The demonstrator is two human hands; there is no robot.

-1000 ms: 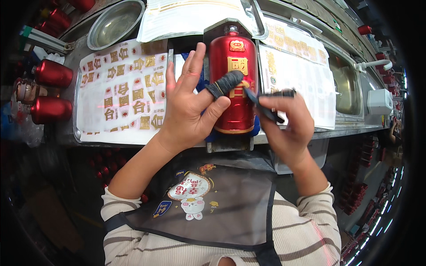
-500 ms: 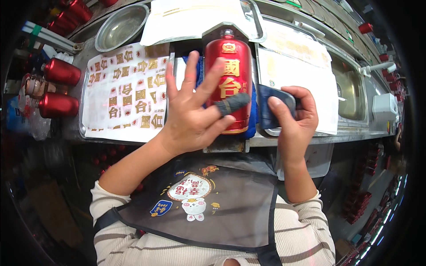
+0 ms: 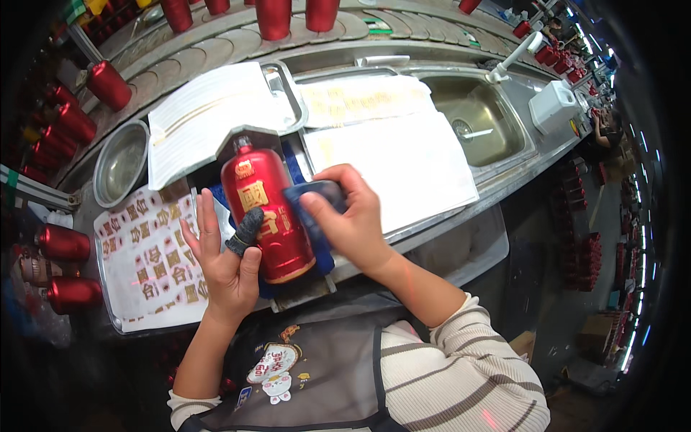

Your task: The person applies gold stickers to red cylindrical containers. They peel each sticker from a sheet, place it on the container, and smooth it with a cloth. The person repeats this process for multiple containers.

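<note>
A red metallic bottle (image 3: 289, 252) with gold characters lies on its back in a metal holder (image 3: 248, 135) lined with blue cloth, neck pointing away from me. My left hand (image 3: 229, 281) is at the bottle's left side, open with fingers spread. Its finger in a dark grey finger cot (image 3: 247, 227) reaches over the lower gold character; whether it presses there I cannot tell. My right hand (image 3: 360, 227) grips a flat dark blue scraper (image 3: 308, 205) between thumb and fingers, its edge at the bottle's right side.
A tray of gold decals on white backing (image 3: 119, 277) lies left. White sheets (image 3: 403, 169) cover the trays on the right, before a sink (image 3: 475, 119). A metal bowl (image 3: 121, 164) stands back left. Red bottles (image 3: 273, 18) ride a slatted conveyor (image 3: 223, 52) behind.
The view has turned and shifted. My left hand has moved off the bottle's upper body to its lower left side. My right hand has brought the scraper against or close to the bottle.
</note>
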